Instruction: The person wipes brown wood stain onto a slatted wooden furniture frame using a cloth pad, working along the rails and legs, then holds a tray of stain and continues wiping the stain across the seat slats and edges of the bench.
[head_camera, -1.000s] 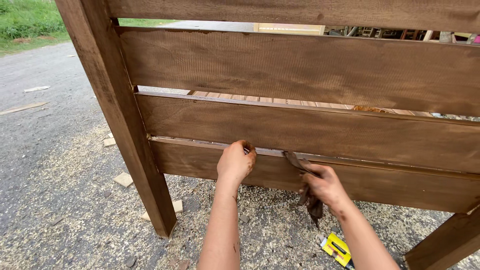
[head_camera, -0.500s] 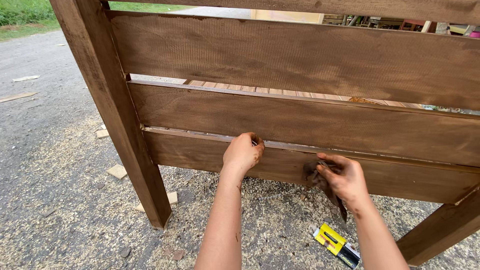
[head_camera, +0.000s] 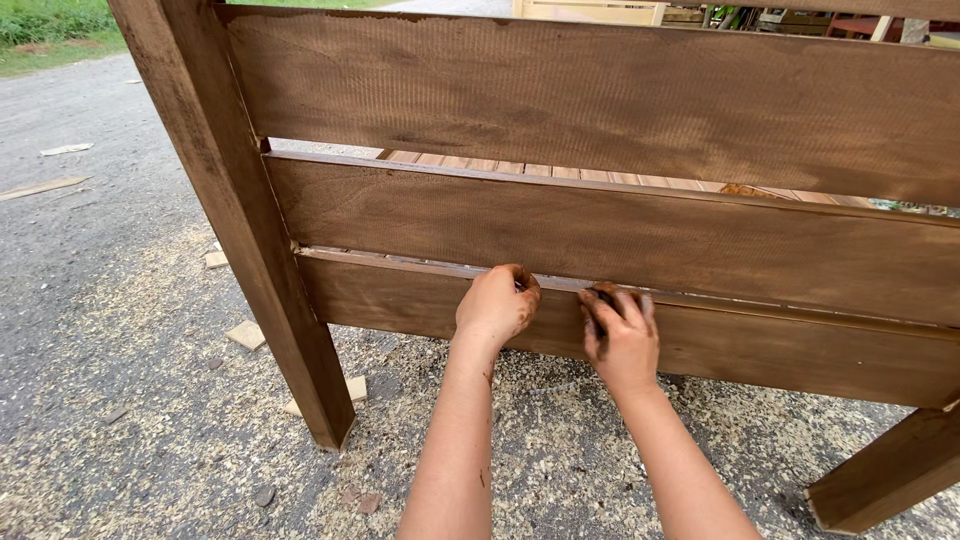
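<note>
A brown-stained wooden frame stands upright before me, with a thick post and three wide horizontal boards. My left hand is curled at the narrow gap between the middle board and the lower board, fingertips tucked against the lower board's top edge. Just to its right, my right hand presses on the same edge, its stained fingers closed over a small dark stained brush, which is mostly hidden under them.
Gravel ground strewn with sawdust and small wood offcuts lies below the frame. A slanted leg props the frame at the lower right. Grass borders the road at the far left.
My right hand has swung the brush up from hanging below the board and moved left along the gap, close to the left hand. The view has shifted, hiding the yellow tool on the ground.
</note>
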